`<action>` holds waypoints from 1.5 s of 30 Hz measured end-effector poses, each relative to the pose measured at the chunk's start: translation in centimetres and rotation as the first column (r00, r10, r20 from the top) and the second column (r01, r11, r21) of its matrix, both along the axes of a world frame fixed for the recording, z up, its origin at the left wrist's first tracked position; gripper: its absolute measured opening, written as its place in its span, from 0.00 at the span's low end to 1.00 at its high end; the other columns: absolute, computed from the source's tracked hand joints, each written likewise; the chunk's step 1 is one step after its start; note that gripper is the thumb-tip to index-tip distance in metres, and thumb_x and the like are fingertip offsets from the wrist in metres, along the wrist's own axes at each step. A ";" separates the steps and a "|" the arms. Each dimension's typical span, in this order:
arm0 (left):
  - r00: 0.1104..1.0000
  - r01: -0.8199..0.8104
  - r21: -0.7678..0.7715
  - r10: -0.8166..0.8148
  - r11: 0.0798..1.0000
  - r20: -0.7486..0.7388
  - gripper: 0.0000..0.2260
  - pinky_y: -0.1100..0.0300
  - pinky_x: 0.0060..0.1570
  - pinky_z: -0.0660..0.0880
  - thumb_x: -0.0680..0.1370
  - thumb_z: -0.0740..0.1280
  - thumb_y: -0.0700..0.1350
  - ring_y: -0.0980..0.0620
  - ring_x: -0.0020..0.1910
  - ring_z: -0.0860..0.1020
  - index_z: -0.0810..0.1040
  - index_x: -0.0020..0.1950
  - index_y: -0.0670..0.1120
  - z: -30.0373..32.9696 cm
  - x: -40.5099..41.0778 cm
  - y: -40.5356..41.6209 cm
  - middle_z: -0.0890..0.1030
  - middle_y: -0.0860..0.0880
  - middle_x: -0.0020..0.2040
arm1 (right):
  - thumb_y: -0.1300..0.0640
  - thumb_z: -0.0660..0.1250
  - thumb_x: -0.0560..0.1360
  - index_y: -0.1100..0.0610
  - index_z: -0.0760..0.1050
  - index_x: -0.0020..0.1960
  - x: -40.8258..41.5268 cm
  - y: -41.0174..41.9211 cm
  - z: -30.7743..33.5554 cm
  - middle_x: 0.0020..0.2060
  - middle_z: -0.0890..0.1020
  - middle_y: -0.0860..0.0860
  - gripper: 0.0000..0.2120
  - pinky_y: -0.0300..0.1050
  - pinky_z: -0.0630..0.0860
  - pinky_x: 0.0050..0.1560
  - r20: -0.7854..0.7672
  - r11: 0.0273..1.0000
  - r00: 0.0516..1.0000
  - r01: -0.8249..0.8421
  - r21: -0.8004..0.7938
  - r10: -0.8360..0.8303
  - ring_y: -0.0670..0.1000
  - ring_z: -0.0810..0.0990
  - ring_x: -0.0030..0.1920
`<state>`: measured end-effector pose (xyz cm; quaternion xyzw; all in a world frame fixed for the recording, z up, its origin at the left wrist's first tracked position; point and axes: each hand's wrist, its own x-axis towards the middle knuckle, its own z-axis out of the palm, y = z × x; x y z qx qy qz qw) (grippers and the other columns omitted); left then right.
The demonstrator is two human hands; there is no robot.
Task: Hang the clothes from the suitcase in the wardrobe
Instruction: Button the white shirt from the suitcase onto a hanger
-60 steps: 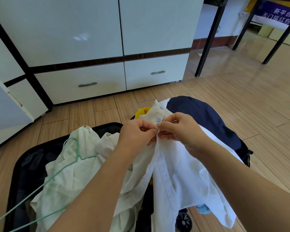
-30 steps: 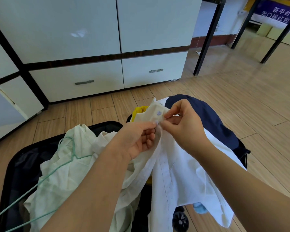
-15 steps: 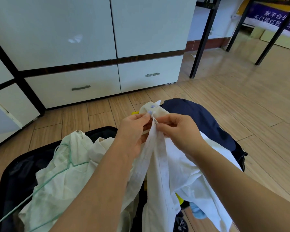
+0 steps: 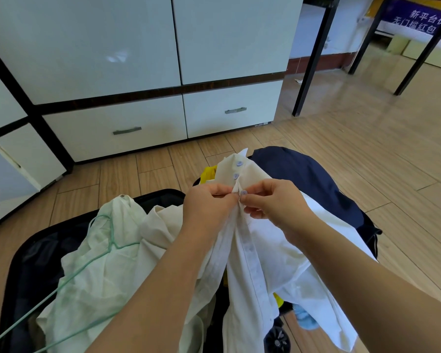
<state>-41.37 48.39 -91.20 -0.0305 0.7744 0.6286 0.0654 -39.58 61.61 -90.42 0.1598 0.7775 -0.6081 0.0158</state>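
Note:
A white button-up shirt (image 4: 270, 240) hangs in front of me over the open black suitcase (image 4: 36, 250). My left hand (image 4: 209, 205) pinches one edge of its placket just below the collar. My right hand (image 4: 273, 202) pinches the other edge beside a pale blue button (image 4: 244, 192). Two more buttons above sit fastened. A pale green wire hanger (image 4: 87, 266) lies on a crumpled cream garment (image 4: 117, 253) in the suitcase. A navy garment (image 4: 311, 182) and a yellow one (image 4: 208, 173) lie behind the shirt.
The white wardrobe (image 4: 138, 47) stands ahead with closed doors and two drawers (image 4: 117, 128). Its left door (image 4: 3, 171) stands ajar. Black metal table legs (image 4: 313, 59) rise at the right on the wooden floor (image 4: 367, 149). A suitcase wheel (image 4: 278, 340) shows below the shirt.
Both hands have worked down the placket, moving a little lower on the shirt. A second button below the collar now looks fastened. The view shifted slightly.

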 end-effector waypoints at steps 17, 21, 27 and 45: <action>1.000 0.014 -0.081 -0.015 0.997 -0.012 0.07 0.63 0.36 0.72 0.74 0.72 0.43 0.57 0.34 0.77 0.80 0.36 0.50 0.5 0.3 -0.3 0.80 0.54 0.32 | 0.64 0.68 0.74 0.62 0.81 0.41 0.3 -1.1 1.6 0.33 0.84 0.55 0.05 0.34 0.76 0.29 -0.001 0.989 0.999 -0.034 0.142 0.035 0.48 0.82 0.31; 0.986 -0.014 0.118 -0.006 0.993 0.164 0.07 0.60 0.35 0.77 0.72 0.74 0.40 0.52 0.35 0.81 0.81 0.35 0.47 1.1 0.3 -0.4 0.82 0.50 0.34 | 0.64 0.67 0.75 0.64 0.81 0.43 0.4 -1.0 2.0 0.37 0.85 0.58 0.05 0.38 0.79 0.31 0.060 0.997 0.997 -0.051 -0.065 0.055 0.52 0.85 0.36; 0.976 -0.088 0.185 0.047 0.979 0.211 0.04 0.60 0.34 0.77 0.71 0.75 0.40 0.51 0.36 0.81 0.82 0.38 0.46 1.4 0.6 -0.5 0.83 0.48 0.36 | 0.64 0.68 0.75 0.66 0.81 0.45 0.4 -1.1 1.9 0.39 0.85 0.59 0.05 0.39 0.80 0.33 0.084 0.990 0.995 -0.049 -0.131 0.060 0.53 0.85 0.37; 0.985 0.043 0.126 -0.063 0.991 0.163 0.03 0.63 0.35 0.77 0.73 0.73 0.38 0.54 0.33 0.81 0.82 0.40 0.44 0.7 0.2 -1.2 0.83 0.47 0.35 | 0.66 0.66 0.76 0.64 0.81 0.45 0.6 -0.6 1.4 0.40 0.85 0.58 0.05 0.43 0.82 0.39 0.044 0.985 0.986 -0.158 -0.064 0.161 0.53 0.85 0.41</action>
